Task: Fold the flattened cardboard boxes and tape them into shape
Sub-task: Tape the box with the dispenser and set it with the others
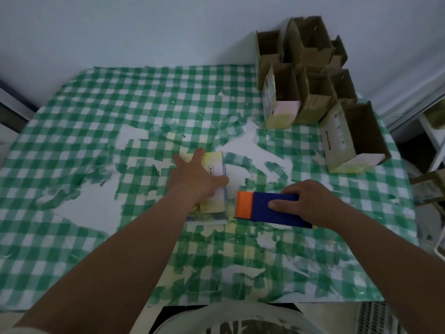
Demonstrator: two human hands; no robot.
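so the table (72,131) is covered in a green and white checked plastic cloth that's pretty beat up, big patches of the print are torn or peeled off, with bare white showing through around the middle, plus some yellowish smears toward 6 o'clock. Behind it is a plain pale wall (144,27), and at the 3 o'clock edge there's a bit of white shelving (433,131), kinda dark over there

The box being worked on (213,189) sits just about dead centre of the table. It's small, rectangular, pale yellow and white cardboard with some tiny print I can't read, and it's got shiny clear tape along the near and right edges. The left hand (195,177) lies flat on top of it, fingers spread and straight, pressing down, not gripping

Just beside it at 3 o'clock is the tape dispenser (269,208), a blocky blue plastic thing with an orange end pointing at the box. The right hand (310,201) is wrapped around the blue part, thumb across the top face, fingers curled over the far side. Can't tell if the orange end actually touches the box, it's very close

Up at 1 to 2 o'clock there's a pile of finished boxes (310,68), brown cardboard inside, open tops, stacked against the wall. One more box (354,138) lies tipped on its side nearer, pale outside with dark lettering
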